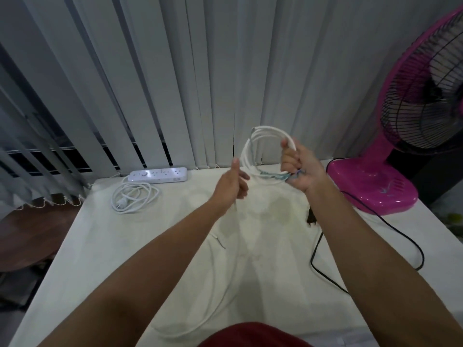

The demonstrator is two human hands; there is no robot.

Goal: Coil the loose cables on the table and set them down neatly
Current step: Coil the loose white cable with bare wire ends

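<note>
Dim, even light, cool grey cast. Soft shadows lie on the counter [100, 246]. Left hand [231, 186] is motion-blurred. Wide-angle distortion bends the blinds [150, 71] at left and right edges.

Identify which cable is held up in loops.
The white cable in the right hand; the power strip's cord and the black cord lie on the table.

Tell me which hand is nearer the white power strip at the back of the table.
Left. The left hand is right of the power strip, not touching; the right hand, gripping the coiled white cable, is farther right.
</note>
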